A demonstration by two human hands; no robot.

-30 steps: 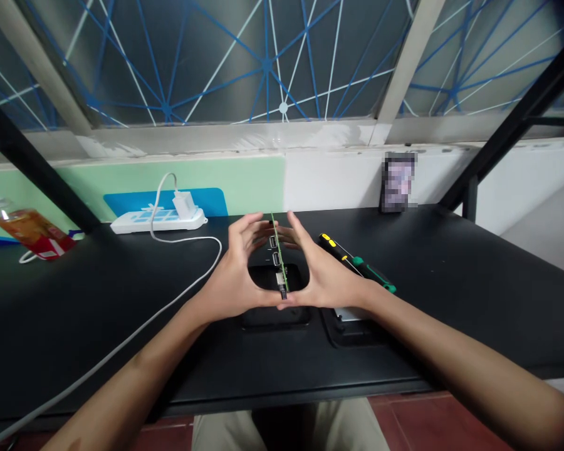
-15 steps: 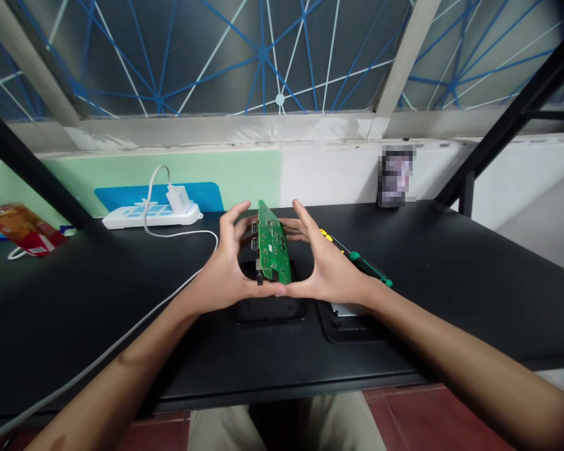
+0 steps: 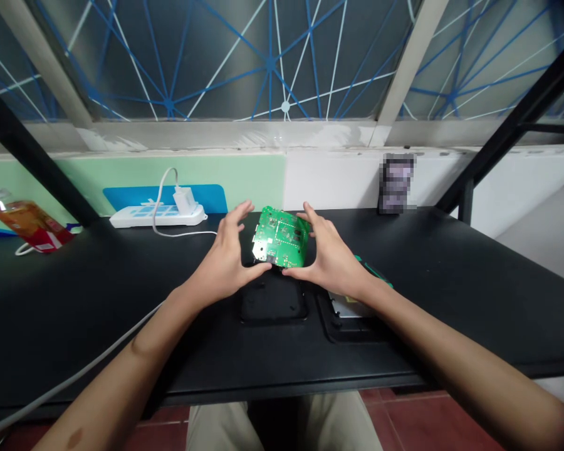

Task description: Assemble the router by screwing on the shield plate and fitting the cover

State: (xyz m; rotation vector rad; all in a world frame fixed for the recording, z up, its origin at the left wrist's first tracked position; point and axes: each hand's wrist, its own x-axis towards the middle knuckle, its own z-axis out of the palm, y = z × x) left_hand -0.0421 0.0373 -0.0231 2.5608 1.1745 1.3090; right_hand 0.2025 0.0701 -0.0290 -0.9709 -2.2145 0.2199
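Observation:
A green circuit board (image 3: 282,237) is held up between my two hands, its flat soldered face turned toward me. My left hand (image 3: 225,254) grips it at the lower left edge with the thumb; the other fingers reach behind it. On the right side, my right hand (image 3: 331,254) holds it, thumb along the bottom edge. Beneath the board lies a shallow black plastic cover (image 3: 272,304). Right of that is a second black casing (image 3: 341,329) with a silver metal plate (image 3: 352,307) in it, partly hidden by my right wrist. A green-handled screwdriver (image 3: 376,274) shows behind that wrist.
A white power strip (image 3: 157,216) with a plugged-in charger (image 3: 184,200) stands at the back left, its white cable (image 3: 94,357) running forward across the black table (image 3: 451,282). A drink bottle (image 3: 32,225) leans far left. A blurred dark object (image 3: 396,183) rests against the wall.
The circuit board has turned from nearly edge-on to showing its broad face. Both hands have shifted with it, and more of the black cover below shows.

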